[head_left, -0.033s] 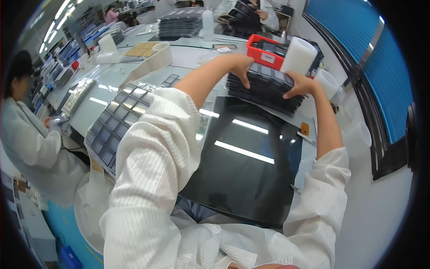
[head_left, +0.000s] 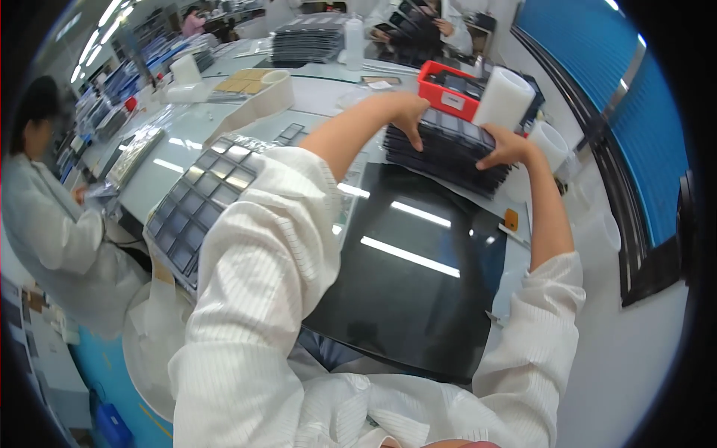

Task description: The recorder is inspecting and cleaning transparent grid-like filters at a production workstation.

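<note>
At the far side of the work surface stands a stack of black compartment trays [head_left: 446, 155]. My left hand [head_left: 410, 118] grips its left end, thumb on the near side and the other fingers mostly hidden behind. Around the right end my right hand [head_left: 506, 146] is closed, its thumb also toward me. Between my forearms lies a shiny dark mat [head_left: 411, 287] reflecting the ceiling lights. Left of my left sleeve, a grid tray [head_left: 187, 216] with rectangular cells rests at a tilt, partly covered by that sleeve.
Behind the stack are a red bin [head_left: 431, 86] and a white roll [head_left: 505, 97]; another white roll [head_left: 547, 140] stands to the right. A small orange piece [head_left: 511, 219] lies by the mat. A co-worker [head_left: 63, 231] sits at left. More black trays [head_left: 306, 43] are piled farther back.
The whole view has shifted slightly, so everything sits a little lower and to the right. Both hands keep their hold on the tray stack.
</note>
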The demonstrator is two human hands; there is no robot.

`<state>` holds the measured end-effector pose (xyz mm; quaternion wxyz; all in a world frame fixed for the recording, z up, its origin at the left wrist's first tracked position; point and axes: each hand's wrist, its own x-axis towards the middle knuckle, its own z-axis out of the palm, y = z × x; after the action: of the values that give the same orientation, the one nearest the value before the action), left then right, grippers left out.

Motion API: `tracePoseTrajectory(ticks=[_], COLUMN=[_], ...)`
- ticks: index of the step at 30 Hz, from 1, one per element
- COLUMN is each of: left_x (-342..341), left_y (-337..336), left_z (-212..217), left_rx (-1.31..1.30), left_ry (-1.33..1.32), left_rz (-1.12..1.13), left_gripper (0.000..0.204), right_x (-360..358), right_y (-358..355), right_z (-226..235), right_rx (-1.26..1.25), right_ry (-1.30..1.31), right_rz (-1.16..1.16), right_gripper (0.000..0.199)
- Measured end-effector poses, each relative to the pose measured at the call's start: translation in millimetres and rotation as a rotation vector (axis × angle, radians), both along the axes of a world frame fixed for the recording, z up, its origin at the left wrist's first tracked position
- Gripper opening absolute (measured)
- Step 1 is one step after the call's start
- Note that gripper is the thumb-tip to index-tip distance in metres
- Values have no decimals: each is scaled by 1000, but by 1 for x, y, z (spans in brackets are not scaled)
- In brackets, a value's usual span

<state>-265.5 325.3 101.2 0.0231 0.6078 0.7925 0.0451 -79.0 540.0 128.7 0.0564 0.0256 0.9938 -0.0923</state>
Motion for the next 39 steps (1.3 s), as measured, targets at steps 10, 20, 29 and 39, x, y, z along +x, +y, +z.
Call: tracePoseTrajectory(ticks=[10,20,29,39], left_x=[75,225,66,53], left_y=[-39,-207,-307,-304], left_z=[-18,-40,-53,-48], left_rx=[435,269,560,337], left_ry=[370,204,230,-74], left_rz=[48,-386,520,747], left_gripper=[96,21,19,39], right_x=[39,135,127,114], right_y=[-19,-128,-164,-200], right_z=[-33,-54,-79,-108], right_rx=[203,247,142,53], right_ry=[367,220,169,31], right_rz=[-48,247,409,446], right_gripper=[109,85,71,80])
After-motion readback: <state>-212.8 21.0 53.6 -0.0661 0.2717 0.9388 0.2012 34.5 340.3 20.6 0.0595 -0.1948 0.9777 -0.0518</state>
